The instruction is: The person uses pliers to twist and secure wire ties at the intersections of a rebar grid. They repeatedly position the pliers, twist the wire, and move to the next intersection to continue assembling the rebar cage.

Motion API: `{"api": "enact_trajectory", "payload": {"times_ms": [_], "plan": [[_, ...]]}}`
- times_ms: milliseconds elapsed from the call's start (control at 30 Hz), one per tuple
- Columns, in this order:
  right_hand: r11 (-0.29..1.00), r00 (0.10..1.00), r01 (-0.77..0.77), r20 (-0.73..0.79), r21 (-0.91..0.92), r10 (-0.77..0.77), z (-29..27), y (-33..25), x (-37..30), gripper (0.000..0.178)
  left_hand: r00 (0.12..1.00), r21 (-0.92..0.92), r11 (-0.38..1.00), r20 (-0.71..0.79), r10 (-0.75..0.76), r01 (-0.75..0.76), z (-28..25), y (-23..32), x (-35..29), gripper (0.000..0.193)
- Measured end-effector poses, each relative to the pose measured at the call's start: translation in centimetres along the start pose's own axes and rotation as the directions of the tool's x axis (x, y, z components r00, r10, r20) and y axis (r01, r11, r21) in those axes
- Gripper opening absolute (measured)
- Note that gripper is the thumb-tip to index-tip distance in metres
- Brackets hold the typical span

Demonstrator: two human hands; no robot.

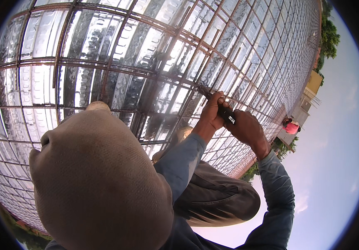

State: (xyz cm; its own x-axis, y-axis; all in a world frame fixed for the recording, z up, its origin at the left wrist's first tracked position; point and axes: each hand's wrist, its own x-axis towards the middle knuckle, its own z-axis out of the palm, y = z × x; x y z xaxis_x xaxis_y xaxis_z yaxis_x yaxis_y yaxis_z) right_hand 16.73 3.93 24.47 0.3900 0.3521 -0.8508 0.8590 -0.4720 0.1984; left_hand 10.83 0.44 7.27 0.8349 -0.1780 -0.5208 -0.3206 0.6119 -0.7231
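Note:
Both my hands are together over a grid of rusty reinforcing bars (163,26), on a dark hand tool that looks like pincers (226,113). My left hand (213,111) wraps round the tool's middle, its thumb and fingers closed. At the handle end my right hand (248,128) is closed too, its knuckles turned up. The tool's narrow dark head points up and left, meeting the bars where two of them cross. Whether its jaws grip any wire is too small to make out. My knees, in brown trousers (100,166), are bent on either side of my left forearm.
Shiny ribbed metal decking (42,37) lies beneath the bars. A shoe tip (98,106) rests by the grid. Off to the right a person in pink (291,127) is near the deck's edge, with a yellow building (314,81) and trees (329,37) beyond.

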Motion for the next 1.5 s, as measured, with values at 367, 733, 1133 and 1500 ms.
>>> {"api": "enact_trajectory", "payload": {"times_ms": [367, 733, 1133, 1500], "plan": [[0.931, 0.982, -0.128, -0.177, -0.341, 0.071, -0.3, -2.3, 0.1, 0.010, 0.968, -0.108, 0.994, -0.249, -0.017, -0.011, 4.3, 0.4, -0.4, 0.025], [0.377, 0.681, -0.691, 0.730, 0.617, 0.054, -1.1, 1.6, 1.6, 0.028, 0.994, -0.067, 0.997, 0.107, -0.021, 0.028, 0.0, 0.2, -0.9, 0.016], [0.412, 0.727, -0.636, 0.685, 0.653, 0.036, -0.2, 3.4, 2.0, 0.022, 0.979, -0.015, 0.999, -0.203, 0.024, -0.028, 3.9, 0.7, -3.0, 0.016], [0.997, 0.994, -0.072, 0.080, -0.010, 0.072, 0.4, 1.4, 0.8, 0.034, 0.908, 0.008, 1.000, -0.417, 0.023, -0.022, 4.6, 1.6, -0.2, 0.019]]}}
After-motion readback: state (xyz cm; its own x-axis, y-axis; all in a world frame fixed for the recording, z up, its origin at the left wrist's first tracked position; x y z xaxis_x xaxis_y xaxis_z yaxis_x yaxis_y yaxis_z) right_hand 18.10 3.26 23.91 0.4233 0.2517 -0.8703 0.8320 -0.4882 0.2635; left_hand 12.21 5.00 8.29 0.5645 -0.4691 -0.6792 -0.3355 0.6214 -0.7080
